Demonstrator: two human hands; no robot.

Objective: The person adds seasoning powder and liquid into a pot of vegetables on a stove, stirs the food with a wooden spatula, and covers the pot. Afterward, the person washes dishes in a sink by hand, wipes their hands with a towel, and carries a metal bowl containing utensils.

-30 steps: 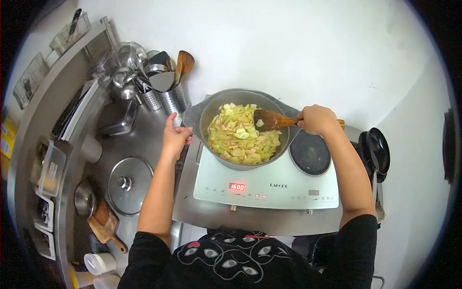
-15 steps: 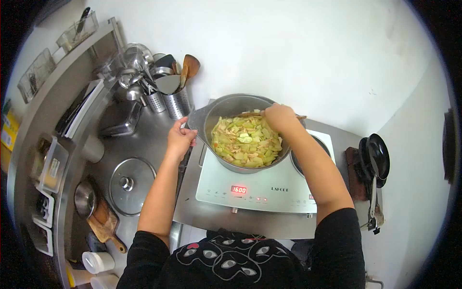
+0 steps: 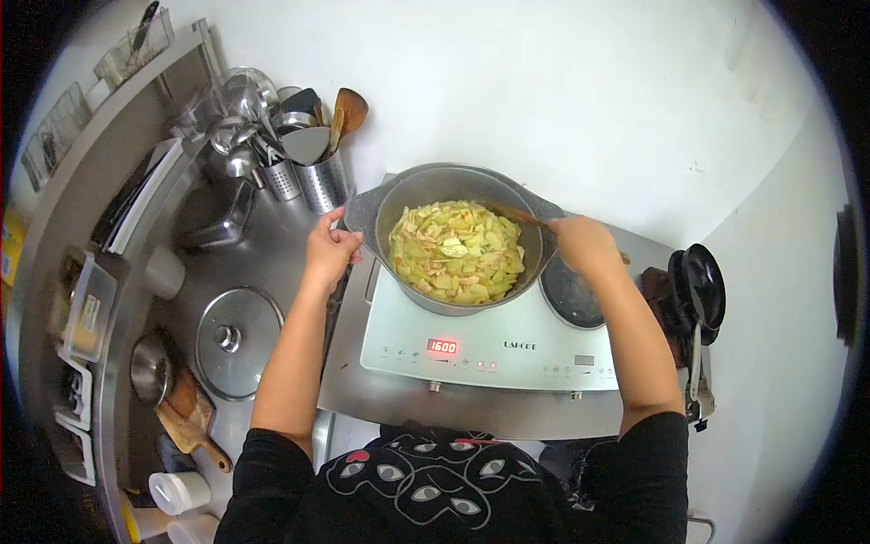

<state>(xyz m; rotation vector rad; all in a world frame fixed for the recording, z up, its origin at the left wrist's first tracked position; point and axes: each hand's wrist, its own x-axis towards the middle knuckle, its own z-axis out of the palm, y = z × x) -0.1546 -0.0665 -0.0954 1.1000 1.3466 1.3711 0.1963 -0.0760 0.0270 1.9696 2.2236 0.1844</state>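
In the head view, the stirring looks to be midway: the cut pale green pieces [image 3: 458, 249] are already in the pot [image 3: 433, 186], between the two hands, and none shows dished out. The right hand [image 3: 587, 245] has its fingers wrapped around the wooden spatula [image 3: 524, 216], which slants from that grip to the far edge of the food. The left hand [image 3: 331, 252] is at the pot's left handle [image 3: 364, 213], though I cannot tell whether it pinches it or just rests against it. Nearer the body than both hands, the cooktop [image 3: 385, 354] shows 1600 on its lit display [image 3: 442, 346], so heating seems unfinished. The glass lid [image 3: 245, 367] is off, lying left of the left hand and nearer the body.
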